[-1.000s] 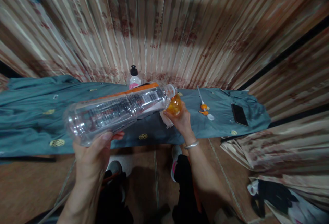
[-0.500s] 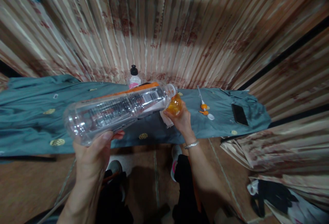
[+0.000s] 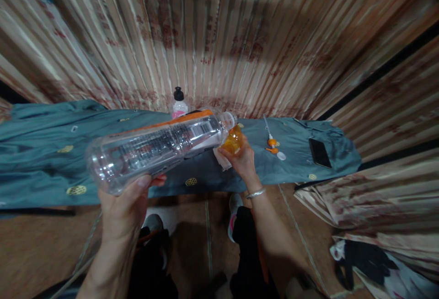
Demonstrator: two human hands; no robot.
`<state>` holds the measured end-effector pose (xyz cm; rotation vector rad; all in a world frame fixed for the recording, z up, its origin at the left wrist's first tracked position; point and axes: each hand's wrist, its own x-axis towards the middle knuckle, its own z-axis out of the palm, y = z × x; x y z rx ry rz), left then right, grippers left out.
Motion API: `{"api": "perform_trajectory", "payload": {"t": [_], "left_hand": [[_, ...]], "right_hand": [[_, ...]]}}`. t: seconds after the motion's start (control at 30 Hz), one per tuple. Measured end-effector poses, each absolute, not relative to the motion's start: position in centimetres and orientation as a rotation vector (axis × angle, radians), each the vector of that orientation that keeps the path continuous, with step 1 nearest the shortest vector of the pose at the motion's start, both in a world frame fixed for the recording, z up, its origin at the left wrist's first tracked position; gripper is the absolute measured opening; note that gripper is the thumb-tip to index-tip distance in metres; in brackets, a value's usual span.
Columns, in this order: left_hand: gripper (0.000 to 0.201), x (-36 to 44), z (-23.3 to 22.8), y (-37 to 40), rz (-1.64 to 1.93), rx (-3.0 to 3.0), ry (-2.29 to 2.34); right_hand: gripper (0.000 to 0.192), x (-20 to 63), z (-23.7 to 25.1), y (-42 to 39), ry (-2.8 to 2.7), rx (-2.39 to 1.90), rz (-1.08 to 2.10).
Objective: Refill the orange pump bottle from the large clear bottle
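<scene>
— While the left hand (image 3: 125,205) shows at seven o'clock in the head view, what has its grip got hold of?

— It is closed round the base end of a large clear plastic bottle (image 3: 157,146), thumb on the near side and fingers curled underneath. That bottle lies almost flat in the air, its base at nine o'clock and its open neck pointing toward three o'clock, a barcode label on its side.

— And the right hand (image 3: 244,162)?

— Just past centre, with a silver bangle (image 3: 255,193) on the wrist. Its grip is wrapped round a small orange container (image 3: 233,140), held upright right under the big bottle's mouth; mouth and container look to be touching or next to it. I cannot tell whether anything is flowing between them.

— What is under all this?

— A bench covered in a teal cloth (image 3: 41,152) with small gold medallions, running from nine o'clock to three o'clock. A scrap of white paper (image 3: 221,159) lies just beside the right hand.

— Anything else on the cloth?

— A small bottle with a black cap and pink label (image 3: 179,104) stands at twelve o'clock, behind the big bottle. Toward two o'clock lies a thin white and orange tool (image 3: 272,143), and farther to three o'clock a dark phone (image 3: 319,152) lies flat. Behind everything hangs a striped curtain (image 3: 219,38).
</scene>
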<state>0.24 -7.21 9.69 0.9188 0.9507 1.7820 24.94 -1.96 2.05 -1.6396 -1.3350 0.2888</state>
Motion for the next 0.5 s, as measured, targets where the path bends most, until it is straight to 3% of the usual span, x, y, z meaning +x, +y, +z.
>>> {"api": "perform_trajectory", "payload": {"t": [0.5], "left_hand": [[0.006, 0.19, 9.73, -7.33, 1.776, 0.971, 0.968]], "right_hand": [[0.073, 25.03, 1.8, -1.89, -1.344, -1.63, 0.264]]}}
